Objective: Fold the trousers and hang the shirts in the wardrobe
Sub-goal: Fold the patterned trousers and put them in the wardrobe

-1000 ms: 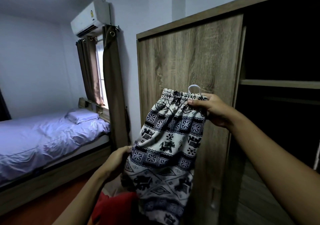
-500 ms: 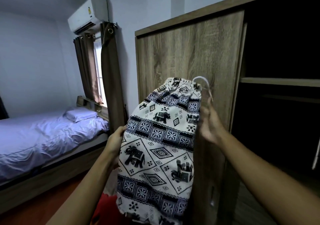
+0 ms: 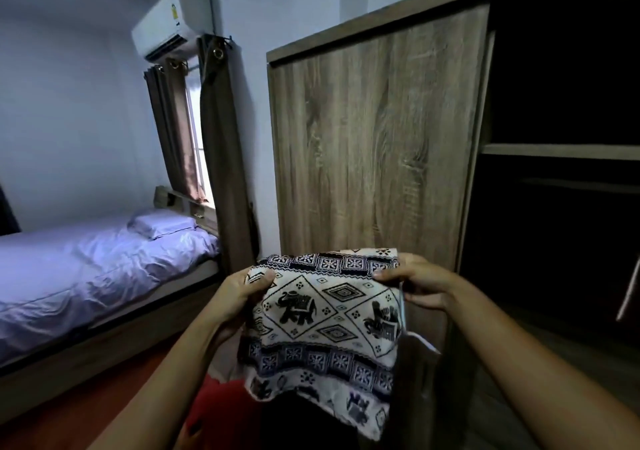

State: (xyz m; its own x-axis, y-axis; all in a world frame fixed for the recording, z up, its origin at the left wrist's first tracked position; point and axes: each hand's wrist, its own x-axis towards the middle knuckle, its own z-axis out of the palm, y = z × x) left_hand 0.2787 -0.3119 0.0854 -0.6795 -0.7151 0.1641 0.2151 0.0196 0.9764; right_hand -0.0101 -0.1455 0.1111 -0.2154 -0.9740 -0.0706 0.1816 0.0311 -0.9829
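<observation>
White trousers with a black and blue elephant pattern (image 3: 322,314) hang folded in front of me, low in the head view. My left hand (image 3: 239,297) pinches their upper left edge. My right hand (image 3: 420,285) grips the upper right corner, where a white drawstring (image 3: 417,337) dangles. The wooden wardrobe (image 3: 377,138) stands just behind the trousers, its door closed on the left half. The right half is open and dark, with a shelf (image 3: 561,152) across it.
A bed with pale purple sheets (image 3: 86,269) and a pillow (image 3: 162,223) lies at the left. Brown curtains (image 3: 221,159) hang beside the wardrobe under an air conditioner (image 3: 176,22). Something red (image 3: 221,411) sits low below the trousers.
The trousers have come down from chest height and been folded shorter. Both hands now hold the top fold at its two corners, lower in the view.
</observation>
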